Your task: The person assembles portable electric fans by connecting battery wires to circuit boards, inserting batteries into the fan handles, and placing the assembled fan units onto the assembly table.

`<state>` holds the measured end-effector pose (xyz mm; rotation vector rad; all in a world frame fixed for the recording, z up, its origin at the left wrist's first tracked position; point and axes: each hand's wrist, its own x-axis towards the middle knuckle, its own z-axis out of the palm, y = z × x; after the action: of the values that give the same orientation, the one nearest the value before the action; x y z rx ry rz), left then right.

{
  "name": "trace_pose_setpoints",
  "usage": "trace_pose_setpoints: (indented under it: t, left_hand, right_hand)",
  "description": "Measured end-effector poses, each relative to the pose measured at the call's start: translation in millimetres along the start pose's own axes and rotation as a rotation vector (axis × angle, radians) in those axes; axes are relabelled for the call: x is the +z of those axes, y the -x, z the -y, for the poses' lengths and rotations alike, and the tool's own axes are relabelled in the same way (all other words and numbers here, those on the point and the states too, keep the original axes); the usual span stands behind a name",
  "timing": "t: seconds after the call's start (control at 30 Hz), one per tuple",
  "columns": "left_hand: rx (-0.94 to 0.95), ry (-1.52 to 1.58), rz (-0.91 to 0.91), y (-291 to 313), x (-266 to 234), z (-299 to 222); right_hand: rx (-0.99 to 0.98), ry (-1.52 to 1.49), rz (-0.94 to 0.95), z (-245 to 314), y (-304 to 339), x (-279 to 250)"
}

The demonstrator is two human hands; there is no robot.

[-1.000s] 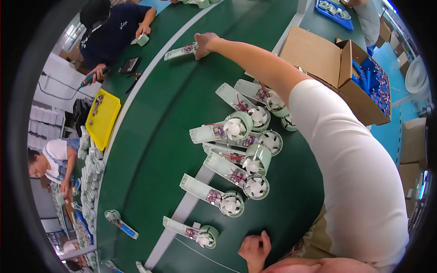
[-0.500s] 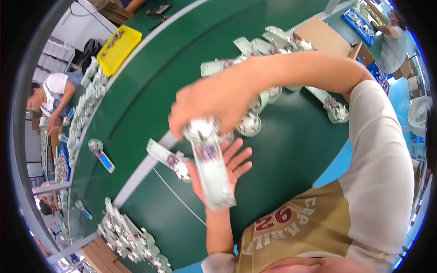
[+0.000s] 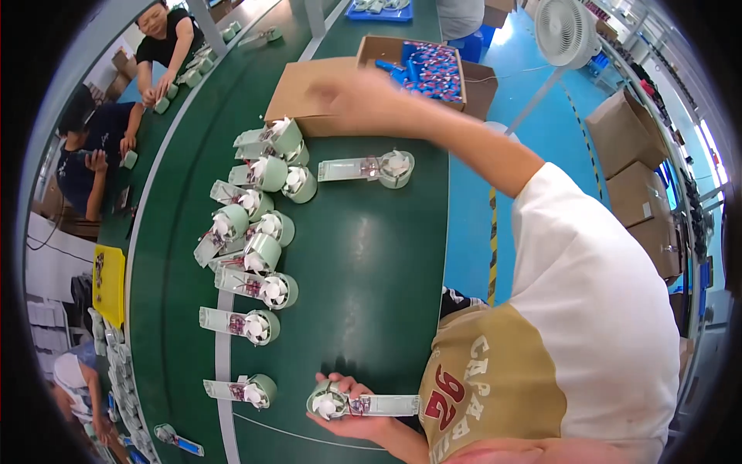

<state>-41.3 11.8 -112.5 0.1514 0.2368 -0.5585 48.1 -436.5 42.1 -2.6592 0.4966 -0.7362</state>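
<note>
My left hand [image 3: 362,424] holds a handheld fan housing [image 3: 390,404] near the table's front edge, its fingers curled round the round head. The housing is open-faced: white blades sit in the pale green head, and reddish wires show at the neck of its whitish handle. Stretched far out, my right hand [image 3: 352,100] is over the brown cardboard flap [image 3: 297,89], beside a box [image 3: 363,50] of blue and red cylindrical cells. Motion smears its fingers, so I cannot make out whether it holds anything.
Similar fan housings lie in a loose row [image 3: 247,282] on the green table [image 3: 363,271], and one housing [image 3: 396,168] lies apart near the box. A yellow tray [image 3: 109,286] stands at the left. Co-workers sit across the table; a floor fan [image 3: 568,31] stands back right.
My right hand has left the fan housing and swung out to the cardboard box. My left hand now has its fingers round the housing's head. The view has turned toward the right.
</note>
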Motion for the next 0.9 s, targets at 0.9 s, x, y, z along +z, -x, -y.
trace_pose_setpoints:
  t: [0.9]
  left_hand:
    - [0.963,-0.925,-0.543,-33.0,19.0,13.3]
  right_hand:
    - [0.283,-1.238,0.687,75.6,112.2,11.7]
